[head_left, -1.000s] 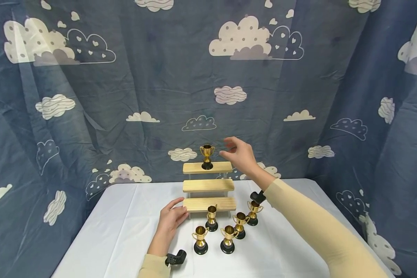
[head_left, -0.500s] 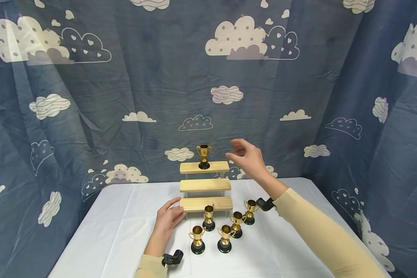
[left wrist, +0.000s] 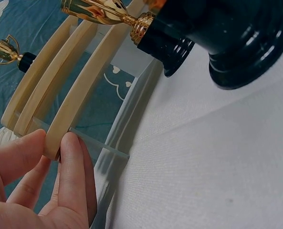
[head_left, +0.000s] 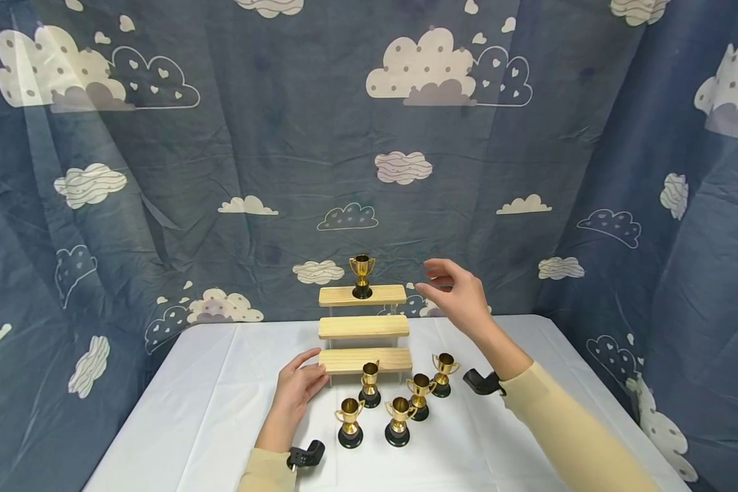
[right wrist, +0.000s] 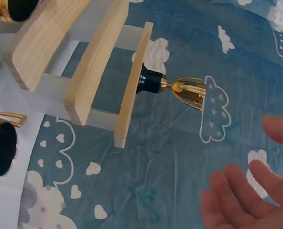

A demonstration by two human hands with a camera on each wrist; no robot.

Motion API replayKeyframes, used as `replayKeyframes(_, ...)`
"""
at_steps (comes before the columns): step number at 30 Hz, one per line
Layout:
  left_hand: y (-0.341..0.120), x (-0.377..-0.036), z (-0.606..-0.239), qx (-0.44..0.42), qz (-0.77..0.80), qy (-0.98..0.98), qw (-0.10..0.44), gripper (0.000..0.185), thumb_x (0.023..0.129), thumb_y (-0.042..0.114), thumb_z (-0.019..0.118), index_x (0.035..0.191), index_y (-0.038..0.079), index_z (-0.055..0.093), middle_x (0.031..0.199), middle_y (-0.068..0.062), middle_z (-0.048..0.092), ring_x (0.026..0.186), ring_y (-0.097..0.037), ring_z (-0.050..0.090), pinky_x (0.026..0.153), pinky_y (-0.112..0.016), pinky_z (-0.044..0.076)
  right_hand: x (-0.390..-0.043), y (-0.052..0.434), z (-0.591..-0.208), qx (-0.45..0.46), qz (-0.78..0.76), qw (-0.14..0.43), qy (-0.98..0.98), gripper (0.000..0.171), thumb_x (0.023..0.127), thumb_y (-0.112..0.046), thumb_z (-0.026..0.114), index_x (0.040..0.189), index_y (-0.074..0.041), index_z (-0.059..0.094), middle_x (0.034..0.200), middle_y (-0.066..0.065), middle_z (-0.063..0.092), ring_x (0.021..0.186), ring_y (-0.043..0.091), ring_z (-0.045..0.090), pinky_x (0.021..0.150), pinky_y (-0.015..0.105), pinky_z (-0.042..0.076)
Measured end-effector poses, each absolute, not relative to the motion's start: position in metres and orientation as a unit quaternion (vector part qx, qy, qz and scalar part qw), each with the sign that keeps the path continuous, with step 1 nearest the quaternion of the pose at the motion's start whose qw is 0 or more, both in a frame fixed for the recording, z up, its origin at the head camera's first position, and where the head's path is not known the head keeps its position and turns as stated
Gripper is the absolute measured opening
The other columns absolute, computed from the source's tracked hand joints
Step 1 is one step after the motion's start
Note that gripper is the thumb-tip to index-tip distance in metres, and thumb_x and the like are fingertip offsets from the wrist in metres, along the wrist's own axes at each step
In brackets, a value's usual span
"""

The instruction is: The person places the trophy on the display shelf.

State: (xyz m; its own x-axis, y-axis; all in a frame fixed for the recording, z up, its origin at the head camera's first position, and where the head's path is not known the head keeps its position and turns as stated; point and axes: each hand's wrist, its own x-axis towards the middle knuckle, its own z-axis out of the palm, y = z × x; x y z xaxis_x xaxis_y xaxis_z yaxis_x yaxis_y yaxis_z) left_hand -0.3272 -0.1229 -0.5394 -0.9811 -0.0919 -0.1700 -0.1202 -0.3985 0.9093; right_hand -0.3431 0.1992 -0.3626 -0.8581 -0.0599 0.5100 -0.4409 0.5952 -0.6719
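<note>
A three-tier wooden stand (head_left: 365,327) sits at the back of the white table. One gold trophy (head_left: 361,276) with a black base stands alone on its top tier. My left hand (head_left: 311,370) pinches the left end of the lowest plank (left wrist: 55,136) between thumb and fingers (left wrist: 75,168). My right hand (head_left: 441,283) hovers open in the air, to the right of the top tier and apart from it, holding nothing. In the right wrist view its fingers (right wrist: 237,198) are spread below the trophy (right wrist: 182,89). Several more gold trophies (head_left: 398,422) stand on the table in front of the stand.
The table (head_left: 209,410) has a white cloth. A blue cloud-print curtain (head_left: 221,171) closes in the back and both sides. The middle tier (head_left: 344,329) and the lowest tier hold nothing. A trophy base (left wrist: 246,43) looms close in the left wrist view.
My right hand has drawn back to the right and slightly down, away from the trophy on the top tier. My left hand stays on the lowest plank.
</note>
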Motion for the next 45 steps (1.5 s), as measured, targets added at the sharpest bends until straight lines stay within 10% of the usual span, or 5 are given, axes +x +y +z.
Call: replayKeyframes(45, -0.124, -0.326, -0.538, -0.091, 0.833, 0.546, 0.012, 0.056, 0.086, -0.011, 0.067, 0.140, -0.002, 0.055, 0.090, -0.010, 0.070, 0.082, -0.017, 0.070, 0.081, -0.032, 0.060, -0.301, 0.233, -0.457, 0.068, 0.447, 0.135, -0.882, 0.043, 0.087, -0.027, 0.081, 0.126, -0.017, 0.067, 0.108, 0.007, 0.071, 0.098, 0.025, 0.068, 0.079, 0.039, 0.059)
